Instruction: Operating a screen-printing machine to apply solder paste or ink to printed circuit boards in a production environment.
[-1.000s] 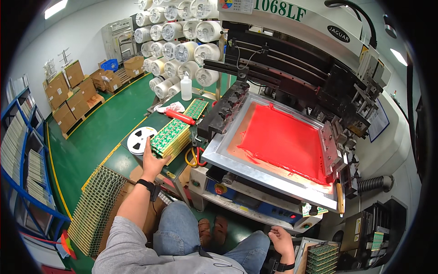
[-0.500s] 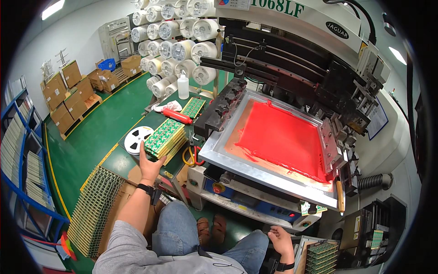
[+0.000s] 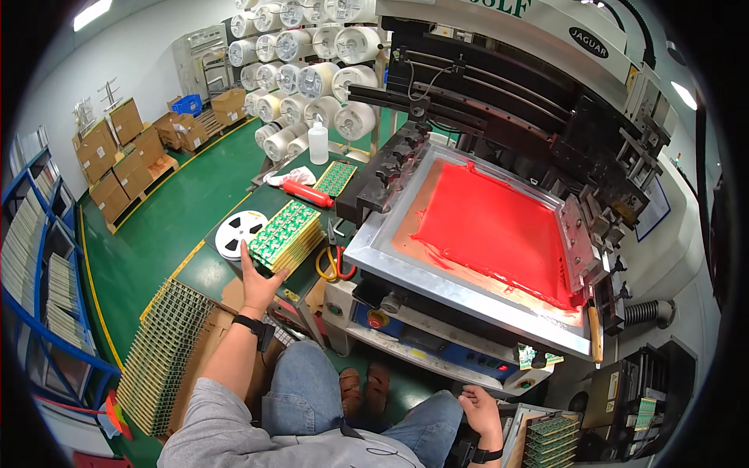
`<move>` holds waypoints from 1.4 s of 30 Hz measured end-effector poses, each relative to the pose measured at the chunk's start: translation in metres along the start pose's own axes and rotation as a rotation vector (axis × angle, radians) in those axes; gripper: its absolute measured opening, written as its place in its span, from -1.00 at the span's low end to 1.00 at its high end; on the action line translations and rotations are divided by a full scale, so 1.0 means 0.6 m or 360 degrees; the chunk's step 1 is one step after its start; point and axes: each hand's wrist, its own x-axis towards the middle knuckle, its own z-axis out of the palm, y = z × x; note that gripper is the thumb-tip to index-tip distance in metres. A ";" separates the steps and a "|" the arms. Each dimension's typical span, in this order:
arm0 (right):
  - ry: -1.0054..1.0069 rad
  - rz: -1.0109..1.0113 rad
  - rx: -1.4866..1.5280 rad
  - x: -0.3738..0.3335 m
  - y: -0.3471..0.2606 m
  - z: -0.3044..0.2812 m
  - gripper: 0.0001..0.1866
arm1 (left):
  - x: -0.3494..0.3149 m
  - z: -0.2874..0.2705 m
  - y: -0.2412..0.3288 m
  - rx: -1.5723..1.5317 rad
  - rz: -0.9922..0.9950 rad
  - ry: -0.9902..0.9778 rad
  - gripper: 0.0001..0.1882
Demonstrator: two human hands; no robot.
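Observation:
A stack of green circuit board panels [image 3: 287,232] with yellowish edges lies on the green side table. My left hand [image 3: 260,284] is at its near end, thumb and forefinger spread apart along the stack's edge; the hand is open. A white reel [image 3: 238,235] with dark slots sits just left of the stack. Beyond it are a red tube [image 3: 307,193] and one more green board panel [image 3: 336,179]. Low over my right knee, my right hand [image 3: 479,410] has its fingers curled in, and no object shows in it.
On the right, a printing machine holds a metal-framed screen [image 3: 476,286] coated red, with a wooden-handled tool [image 3: 595,331] at its corner. Scissors [image 3: 334,263] lie beside the stack. Racked boards stand at lower left [image 3: 168,355] and lower right [image 3: 552,441]. A clear bottle [image 3: 318,143] stands farther back.
The whole view has shifted a little, so things sit slightly farther right and most of the machine lower. My left hand stays at the stack's near end; my right hand has not visibly moved.

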 end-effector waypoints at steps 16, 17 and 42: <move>0.0010 -0.0078 -0.0006 0.022 0.035 0.032 -0.66 | -0.042 0.012 -0.045 0.0013 -0.0081 -0.0127 0.34; 0.0008 -0.0066 0.0012 0.021 0.036 0.034 -0.66 | -0.043 0.012 -0.039 0.0038 -0.0068 -0.0127 0.33; 0.0595 0.0017 0.0617 0.043 0.155 -0.056 -0.72 | -0.017 0.069 -0.149 0.0228 0.0350 -0.0122 -0.57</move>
